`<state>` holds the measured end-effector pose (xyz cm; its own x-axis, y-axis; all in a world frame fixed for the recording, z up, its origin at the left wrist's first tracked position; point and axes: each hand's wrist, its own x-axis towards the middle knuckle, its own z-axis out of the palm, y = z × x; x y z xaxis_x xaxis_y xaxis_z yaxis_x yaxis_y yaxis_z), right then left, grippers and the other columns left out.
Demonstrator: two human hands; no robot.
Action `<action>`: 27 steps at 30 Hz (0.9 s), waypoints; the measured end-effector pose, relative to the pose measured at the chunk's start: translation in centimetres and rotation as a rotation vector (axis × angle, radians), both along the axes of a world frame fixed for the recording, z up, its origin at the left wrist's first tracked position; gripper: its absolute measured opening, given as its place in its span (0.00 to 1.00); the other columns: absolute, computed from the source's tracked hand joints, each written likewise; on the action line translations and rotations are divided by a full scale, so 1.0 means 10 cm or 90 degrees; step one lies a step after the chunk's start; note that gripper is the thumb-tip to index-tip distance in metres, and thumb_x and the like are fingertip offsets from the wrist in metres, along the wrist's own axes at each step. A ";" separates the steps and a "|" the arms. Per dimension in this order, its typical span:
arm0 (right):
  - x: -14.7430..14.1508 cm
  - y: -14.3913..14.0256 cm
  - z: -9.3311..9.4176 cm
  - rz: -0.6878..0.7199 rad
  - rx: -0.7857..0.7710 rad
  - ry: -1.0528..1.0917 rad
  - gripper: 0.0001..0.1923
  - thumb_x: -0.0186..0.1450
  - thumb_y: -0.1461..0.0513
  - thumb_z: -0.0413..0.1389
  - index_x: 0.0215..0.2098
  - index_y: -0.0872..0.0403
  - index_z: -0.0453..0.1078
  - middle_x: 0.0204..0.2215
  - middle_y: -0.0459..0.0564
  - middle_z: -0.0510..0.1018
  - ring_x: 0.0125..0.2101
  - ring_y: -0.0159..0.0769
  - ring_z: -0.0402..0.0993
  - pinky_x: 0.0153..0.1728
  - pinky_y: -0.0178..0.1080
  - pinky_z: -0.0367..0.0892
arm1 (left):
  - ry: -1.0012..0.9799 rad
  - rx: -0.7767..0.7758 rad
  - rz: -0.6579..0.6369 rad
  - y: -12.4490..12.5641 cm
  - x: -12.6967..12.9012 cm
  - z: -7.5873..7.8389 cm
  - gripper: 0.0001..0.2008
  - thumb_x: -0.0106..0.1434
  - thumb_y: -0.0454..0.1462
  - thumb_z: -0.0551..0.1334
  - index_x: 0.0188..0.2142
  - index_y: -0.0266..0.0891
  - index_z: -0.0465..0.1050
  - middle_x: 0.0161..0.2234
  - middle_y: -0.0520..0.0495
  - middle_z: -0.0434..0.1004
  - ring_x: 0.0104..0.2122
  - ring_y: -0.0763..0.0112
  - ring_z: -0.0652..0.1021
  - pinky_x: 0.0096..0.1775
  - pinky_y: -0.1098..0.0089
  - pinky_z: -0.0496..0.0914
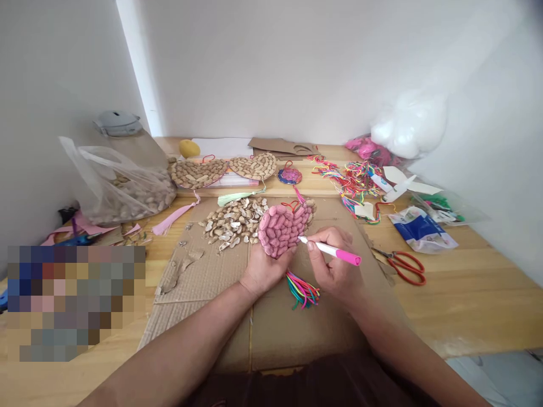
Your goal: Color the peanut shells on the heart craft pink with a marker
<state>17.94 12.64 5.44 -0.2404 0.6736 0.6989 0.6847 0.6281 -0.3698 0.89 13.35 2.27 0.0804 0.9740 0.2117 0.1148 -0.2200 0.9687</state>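
One pink peanut-shell heart, left hand gripping its near edge, likely steadying it as the right hand pinches a white-and-pink plastic marker!

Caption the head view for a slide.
Left hand holding a pink peanut-shell heart, right hand holding a pink-and-white marker to it, near loose peanut shells on cardboard.

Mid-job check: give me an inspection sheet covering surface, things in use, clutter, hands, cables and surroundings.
Surface: cardboard sheet on a wooden table.
Things in use: pink heart; white marker, tip at the heart; multicoloured tassel below.
Clutter: peanut shells, red-handled scissors, coloured threads, blue packet.
Hands: left hand holds the heart from below; right hand holds the marker.
Cables: nothing seen.
Surroundings: pale wall behind, bag of peanuts at left; pixelated patch unreadable.
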 end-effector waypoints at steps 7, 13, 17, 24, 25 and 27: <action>0.03 0.04 -0.05 0.000 0.003 0.035 0.04 0.71 0.62 0.56 0.37 0.49 0.66 0.30 0.47 0.78 0.33 0.40 0.74 0.35 0.44 0.63 | 0.001 -0.088 -0.001 -0.03 0.00 -0.03 0.18 0.62 0.43 0.66 0.51 0.45 0.76 0.34 0.45 0.83 0.39 0.57 0.84 0.39 0.58 0.81; 0.01 0.04 -0.08 -0.013 0.036 -0.018 0.03 0.70 0.63 0.57 0.39 0.50 0.66 0.31 0.47 0.79 0.33 0.40 0.73 0.38 0.44 0.61 | -0.007 -0.106 -0.013 -0.02 -0.01 -0.01 0.20 0.61 0.44 0.67 0.52 0.47 0.75 0.36 0.45 0.84 0.40 0.55 0.84 0.37 0.58 0.81; -0.02 0.01 -0.05 -0.006 0.063 -0.069 0.06 0.69 0.67 0.57 0.37 0.50 0.65 0.29 0.45 0.77 0.31 0.39 0.71 0.39 0.44 0.57 | 0.018 -0.091 -0.020 -0.01 -0.02 -0.04 0.19 0.62 0.43 0.67 0.53 0.46 0.75 0.34 0.45 0.84 0.43 0.54 0.84 0.39 0.58 0.81; -0.04 -0.07 0.04 0.025 0.051 -0.138 0.07 0.67 0.70 0.56 0.36 0.51 0.66 0.29 0.46 0.78 0.39 0.42 0.73 0.42 0.46 0.54 | 0.046 0.006 0.009 0.01 -0.02 -0.10 0.12 0.63 0.42 0.65 0.46 0.45 0.77 0.32 0.46 0.84 0.46 0.53 0.84 0.47 0.53 0.81; -0.05 -0.08 0.05 0.031 0.042 -0.145 0.07 0.66 0.70 0.56 0.36 0.51 0.67 0.29 0.46 0.79 0.40 0.43 0.73 0.42 0.46 0.53 | 0.047 0.019 0.017 0.01 -0.02 -0.10 0.11 0.63 0.41 0.64 0.45 0.46 0.78 0.33 0.46 0.84 0.46 0.52 0.84 0.49 0.53 0.80; -0.04 -0.09 0.05 0.042 0.028 -0.148 0.07 0.67 0.70 0.55 0.36 0.51 0.68 0.29 0.45 0.79 0.41 0.43 0.73 0.43 0.47 0.53 | 0.049 0.038 0.028 0.02 -0.01 -0.10 0.10 0.63 0.41 0.64 0.44 0.46 0.78 0.34 0.46 0.85 0.48 0.52 0.83 0.50 0.52 0.80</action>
<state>17.50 11.72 5.93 -0.4407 0.6208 0.6484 0.7053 0.6863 -0.1777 0.75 13.50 1.24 0.0557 0.9629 0.2640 0.1990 -0.2698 0.9421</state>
